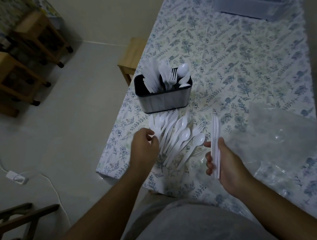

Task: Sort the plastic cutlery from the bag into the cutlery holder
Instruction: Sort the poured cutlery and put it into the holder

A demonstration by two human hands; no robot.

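— Where do we stand with the sorting?

— I'd call it partway. The cutlery holder (163, 94) already has knives in its left section, forks in the middle and spoons at its right end, all standing upright. Just in front of the holder, a loose pile of white cutlery (174, 137) lies on the floral tablecloth (242, 63): mostly spoons and knives, with a couple of forks showing.

— And the bag?

— The clear plastic bag (284, 138) lies crumpled to the right of the pile. I can't tell whether anything is left inside it.

— What are the hands doing?

— My right hand (225, 164) grips a small bunch of knives (215, 135), right of the pile, fingers curled round the handles and blades pointing toward the holder. My left hand (144, 147) is at the pile's left edge, fingers curled onto a piece there; whether it has a real hold yet, I can't tell.

— What remains?

— By my reckoning, the held knives go into the holder's left section, then the pile needs splitting by type.
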